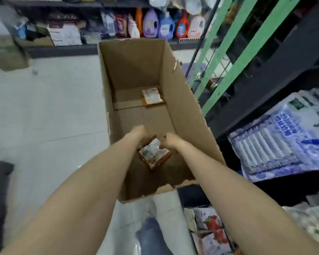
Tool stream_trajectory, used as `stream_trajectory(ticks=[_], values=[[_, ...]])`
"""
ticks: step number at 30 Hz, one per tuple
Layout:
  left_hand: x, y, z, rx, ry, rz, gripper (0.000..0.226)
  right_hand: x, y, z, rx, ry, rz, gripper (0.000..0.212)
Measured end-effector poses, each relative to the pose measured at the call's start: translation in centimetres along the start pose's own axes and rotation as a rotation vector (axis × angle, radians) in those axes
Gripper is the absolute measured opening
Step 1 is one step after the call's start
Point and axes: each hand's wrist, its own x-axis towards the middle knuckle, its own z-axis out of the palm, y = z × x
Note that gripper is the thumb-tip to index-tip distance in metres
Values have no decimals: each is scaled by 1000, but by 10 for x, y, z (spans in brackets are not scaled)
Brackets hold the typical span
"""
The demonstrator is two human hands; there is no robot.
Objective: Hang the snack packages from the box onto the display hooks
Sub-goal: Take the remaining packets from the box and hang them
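A tall open cardboard box (pixel 180 115) stands on the floor in front of me. Both my arms reach down into it. My left hand (pixel 139 132) and my right hand (pixel 170 139) close on the upper edge of a small stack of snack packages (pixel 153 155), orange-brown with pale printed fronts, low in the near part of the box. One more snack package (pixel 152 96) of the same kind lies flat on the box bottom at the far right corner. No display hooks can be made out.
A green metal frame (pixel 247 52) with wire mesh and a dark shelf unit (pixel 284 57) stand right of the box, with blue-white packs (pixel 284 140) on a lower shelf. Detergent bottles (pixel 166 24) line a far shelf. Pale floor (pixel 53 107) lies left; strawberry-print packs (pixel 214 229) lie near right.
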Motion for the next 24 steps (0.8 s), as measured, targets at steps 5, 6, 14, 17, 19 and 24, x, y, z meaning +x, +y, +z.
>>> stream_trajectory(ticks=[5,6,14,17,19,24], values=[[53,-14,40,-23,-204,-51,37,68,21,19,-2,-110,56,38],[57,-17,47,-9,-232,-57,39,76,22,23,1,-124,72,39],[66,-20,52,-1,-208,-74,43,91,24,30,469,-260,213,27],[56,-10,39,-114,-128,-61,37,83,15,13,654,-145,208,10],[43,-2,30,-246,-33,-48,39,74,8,0,750,-26,159,22],[-19,12,-5,-573,144,197,44,10,0,-34,656,358,-8,53]])
